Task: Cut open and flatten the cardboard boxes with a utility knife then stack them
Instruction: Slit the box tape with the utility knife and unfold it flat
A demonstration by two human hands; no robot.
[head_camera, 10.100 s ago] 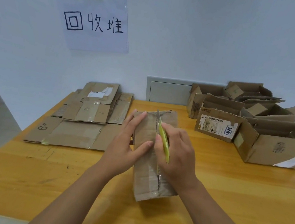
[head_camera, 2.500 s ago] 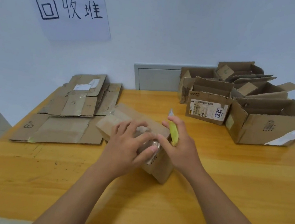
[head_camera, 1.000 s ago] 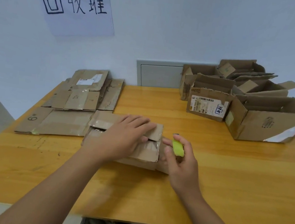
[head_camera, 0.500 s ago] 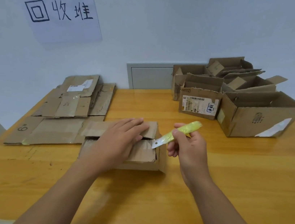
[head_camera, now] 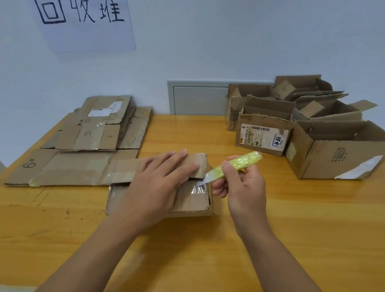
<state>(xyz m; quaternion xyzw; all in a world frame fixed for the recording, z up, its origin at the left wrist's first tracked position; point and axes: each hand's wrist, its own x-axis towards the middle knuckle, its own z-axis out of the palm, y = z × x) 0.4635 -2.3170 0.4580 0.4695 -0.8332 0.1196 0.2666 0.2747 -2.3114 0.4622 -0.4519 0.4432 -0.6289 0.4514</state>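
Box (head_camera: 193, 201) under flat left fingers (head_camera: 171, 165) | right fingers (head_camera: 229, 168) grip knife (head_camera: 233, 167) (blade at flap)

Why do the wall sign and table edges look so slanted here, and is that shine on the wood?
Head view: the wide-angle lens bends things near the borders, so the paper sign leans and the table splays outward; pale glare streaks the glossy wood near the open boxes; the centre, with the utility knife, stays fairly sharp.

The box (head_camera: 194, 195), upright in both hands ten seconds ago, now lies flattened at frame centre under the left hand (head_camera: 156, 185). The right hand (head_camera: 242, 190) has turned the knife (head_camera: 233, 166), blade touching its tape.
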